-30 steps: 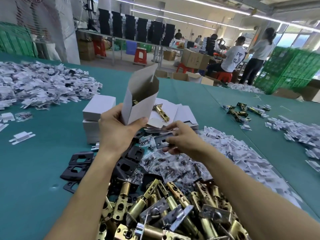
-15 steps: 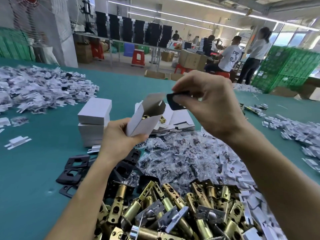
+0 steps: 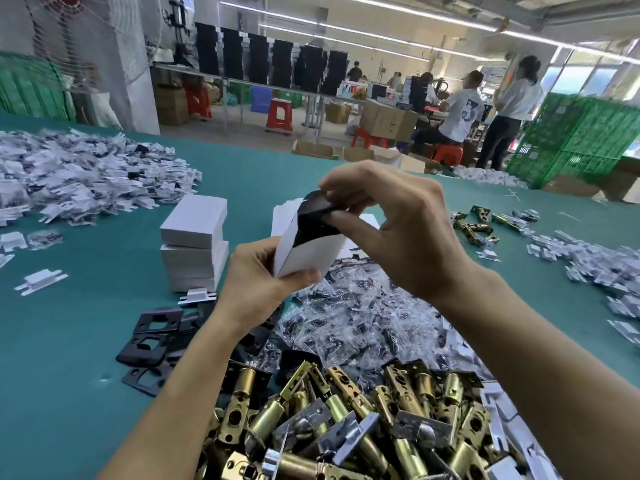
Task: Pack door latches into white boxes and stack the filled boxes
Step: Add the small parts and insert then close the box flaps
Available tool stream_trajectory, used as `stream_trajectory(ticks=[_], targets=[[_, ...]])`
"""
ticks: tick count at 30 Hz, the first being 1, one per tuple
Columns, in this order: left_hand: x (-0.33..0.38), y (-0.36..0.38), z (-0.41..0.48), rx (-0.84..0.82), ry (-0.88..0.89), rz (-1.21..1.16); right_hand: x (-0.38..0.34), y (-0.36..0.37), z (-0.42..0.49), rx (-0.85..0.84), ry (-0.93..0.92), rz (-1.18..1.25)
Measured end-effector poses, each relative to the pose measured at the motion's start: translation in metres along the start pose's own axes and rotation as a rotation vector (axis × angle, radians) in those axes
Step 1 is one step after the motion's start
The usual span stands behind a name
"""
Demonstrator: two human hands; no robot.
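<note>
Packing step, head view. Left hand curls round the lower part of an open white box, held tilted above the green table. Right hand pinches a black plate between thumb and fingertips. Half a second earlier the plate hung just outside the box mouth; now its lower half sits inside. Brass latches lie heaped nearest the camera. A stack of closed white boxes stands left of the hands.
</note>
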State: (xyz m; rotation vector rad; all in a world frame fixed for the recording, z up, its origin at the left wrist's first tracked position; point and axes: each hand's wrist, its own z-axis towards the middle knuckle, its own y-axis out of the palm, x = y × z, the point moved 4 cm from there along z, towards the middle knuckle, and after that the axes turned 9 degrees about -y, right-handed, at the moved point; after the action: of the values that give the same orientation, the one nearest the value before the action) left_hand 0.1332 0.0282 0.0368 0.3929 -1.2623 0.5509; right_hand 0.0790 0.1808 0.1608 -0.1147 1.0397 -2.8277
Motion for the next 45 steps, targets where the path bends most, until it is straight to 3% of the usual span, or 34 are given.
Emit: stream_trajectory(ticks=[10, 17, 22, 25, 30, 34, 36, 40, 41, 42, 43, 45], targets=[[0.001, 0.003, -0.002, -0.005, 0.054, -0.109, -0.005, -0.01, -0.004, 0.073, -0.032, -0.013], [0.002, 0.002, -0.003, 0.01, 0.052, -0.101, -0.02, -0.003, 0.016, -0.175, -0.235, -0.336], [0.002, 0.0, -0.002, 0.027, 0.038, -0.078, -0.022, 0.012, 0.022, -0.434, -0.167, -0.409], [-0.001, 0.0, -0.001, 0.013, 0.018, -0.051, -0.02, 0.015, 0.027, -0.498, -0.103, -0.491], [-0.006, 0.007, 0.0, -0.027, -0.023, 0.023, -0.001, 0.018, 0.035, -0.609, 0.185, -0.532], [-0.009, 0.012, 0.0, -0.059, -0.059, 0.02, 0.008, 0.022, 0.03, -0.672, 0.257, -0.467], [-0.013, 0.009, 0.001, -0.032, -0.074, -0.004, 0.011, 0.019, 0.026, -0.598, 0.273, -0.394], [-0.019, 0.0, 0.005, 0.078, -0.108, 0.003, 0.022, -0.001, 0.006, -0.111, 0.351, -0.183], [-0.021, -0.002, 0.006, 0.118, -0.124, 0.003, 0.029, -0.002, -0.004, -0.062, 0.4, -0.154], [-0.023, -0.005, 0.007, 0.154, -0.145, -0.01, 0.036, 0.002, -0.016, -0.098, 0.464, -0.133], [-0.025, -0.007, 0.007, 0.182, -0.169, -0.029, 0.044, 0.01, -0.031, -0.235, 0.533, -0.111], [-0.027, -0.008, 0.008, 0.212, -0.204, -0.056, 0.05, 0.037, -0.064, -0.678, 0.62, -0.031]])
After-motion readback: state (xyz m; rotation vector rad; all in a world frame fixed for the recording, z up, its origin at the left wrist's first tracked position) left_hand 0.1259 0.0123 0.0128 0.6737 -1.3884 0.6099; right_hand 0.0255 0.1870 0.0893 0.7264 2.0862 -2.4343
